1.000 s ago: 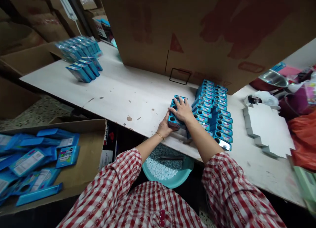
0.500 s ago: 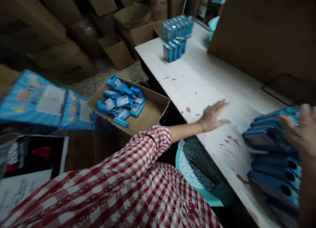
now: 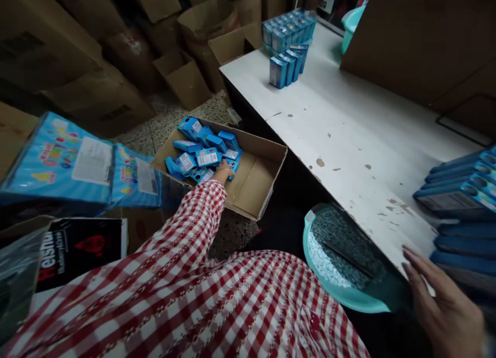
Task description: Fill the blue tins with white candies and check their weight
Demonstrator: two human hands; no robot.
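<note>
My left hand [image 3: 222, 172] reaches down into a shallow cardboard box [image 3: 253, 185], its fingers closed on a small blue box [image 3: 233, 165]. Around it lies a loose heap of similar blue boxes [image 3: 207, 156], filling the left part of the carton. Over the front edge of the white table [image 3: 310, 120], at lower right, is my right hand [image 3: 442, 296], fingers extended and nothing in it. Close beside it stand rows of blue boxes [image 3: 457, 195] with dark round openings on their faces.
A turquoise basin [image 3: 310, 244] with white pellets sits below the table edge. Blue boxes [image 3: 287, 68] stand in rows at the table's far end. Printed blue cartons [image 3: 93, 159] are on the left. A large cardboard panel [image 3: 418, 43] rises at right; cartons [image 3: 70, 84] crowd the back.
My left hand has moved from the tabletop down-left into the cardboard box, onto a small blue box. My right hand has come off the right-hand blue boxes toward the table's front edge.
</note>
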